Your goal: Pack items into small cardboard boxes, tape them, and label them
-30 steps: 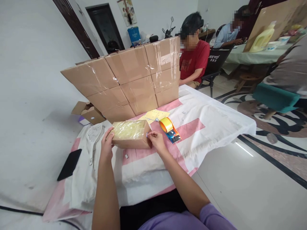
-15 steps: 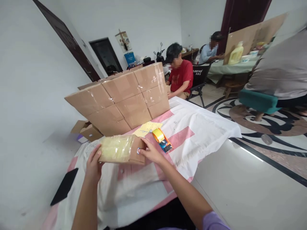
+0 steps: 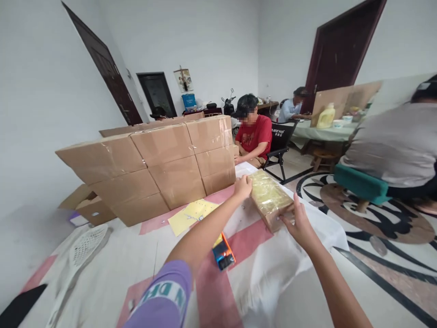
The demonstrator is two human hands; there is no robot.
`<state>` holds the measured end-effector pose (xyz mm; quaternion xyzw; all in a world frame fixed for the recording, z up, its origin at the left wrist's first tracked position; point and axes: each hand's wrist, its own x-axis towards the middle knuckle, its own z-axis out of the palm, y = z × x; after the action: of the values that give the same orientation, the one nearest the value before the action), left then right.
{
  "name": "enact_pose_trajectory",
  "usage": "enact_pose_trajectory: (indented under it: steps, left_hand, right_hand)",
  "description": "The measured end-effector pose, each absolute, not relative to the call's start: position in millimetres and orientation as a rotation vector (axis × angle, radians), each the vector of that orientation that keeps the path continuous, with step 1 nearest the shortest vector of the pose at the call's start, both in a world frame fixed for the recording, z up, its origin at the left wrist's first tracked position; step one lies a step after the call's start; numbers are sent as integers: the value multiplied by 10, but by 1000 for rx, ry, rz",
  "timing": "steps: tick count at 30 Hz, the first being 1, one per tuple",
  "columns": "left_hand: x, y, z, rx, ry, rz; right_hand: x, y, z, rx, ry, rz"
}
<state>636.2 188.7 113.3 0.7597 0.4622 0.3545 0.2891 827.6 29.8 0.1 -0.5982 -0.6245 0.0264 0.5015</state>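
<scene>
Tablecloth [image 3: 273, 269] far corner: L hand [image 3: 243, 187], R hand [image 3: 300, 221] grips clasping taped box [image 3: 269, 198] ends.

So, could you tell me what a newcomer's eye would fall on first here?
First, the wall of stacked cartons along the far side of the cloth. Next, the taped parcel at the cloth's right edge, held between the left hand at its far end and the right hand at its near end. A tape dispenser lies nearer the camera.

Brown box [image 3: 269, 199] under yellowish tape; pink-and-white striped cloth [image 3: 259, 237].
</scene>
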Motion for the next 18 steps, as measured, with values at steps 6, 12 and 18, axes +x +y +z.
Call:
enact_pose_trajectory:
  steps: [6, 12, 18]
  left_hand:
    - [6648, 2340, 1094, 1866, 1335, 909]
    - [5171, 1875, 901, 1812, 1178, 911]
    - [2598, 457, 397, 1649, 1567, 1053]
  right_hand:
    - [8487, 979, 232, -1793, -1573, -68]
    - [8296, 1813, 473, -2022, -1613, -31]
    - [8063, 2655, 832, -2151, -1722, 117]
